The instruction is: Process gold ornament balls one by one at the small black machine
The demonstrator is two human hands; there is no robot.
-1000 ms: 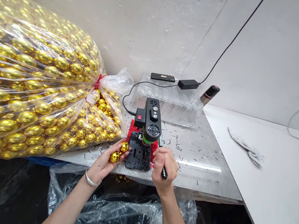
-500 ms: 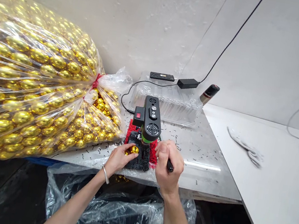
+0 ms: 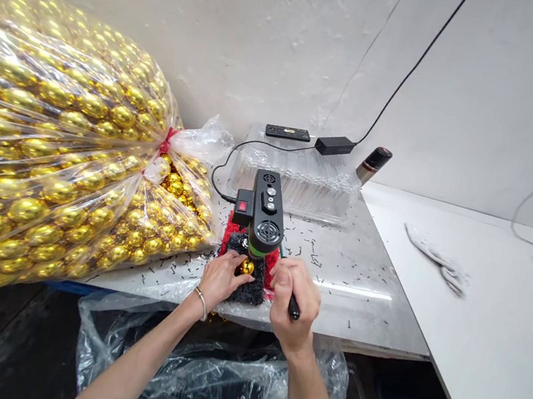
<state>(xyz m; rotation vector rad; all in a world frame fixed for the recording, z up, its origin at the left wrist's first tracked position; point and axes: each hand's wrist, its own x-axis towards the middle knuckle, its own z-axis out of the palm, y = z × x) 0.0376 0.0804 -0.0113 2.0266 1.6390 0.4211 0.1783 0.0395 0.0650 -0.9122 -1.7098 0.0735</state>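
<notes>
My left hand (image 3: 224,276) pinches a small shiny gold ball (image 3: 248,267) between thumb and fingers. The ball is just in front of the head of a black bench device (image 3: 268,216) with round vents, buttons and a red switch. Around the black handle of a lever (image 3: 294,308) on the device's right side, my right hand (image 3: 294,298) is closed. Beneath the ball lies the device's dark base (image 3: 246,294), strewn with black bits, on a red mat (image 3: 271,261). The underside of the device's head is hidden.
A big clear bag of gold balls (image 3: 47,144) fills the left. Behind the device stand clear plastic trays (image 3: 298,188), a remote control (image 3: 288,133), a power adapter (image 3: 334,145) and a bottle (image 3: 373,165). Gloves (image 3: 437,257) lie right. Clear plastic sheeting (image 3: 207,379) hangs below the table edge.
My left hand has moved the gold ball slightly right, closer under the device's head. My right hand, still round the lever handle, has shifted slightly left and down.
</notes>
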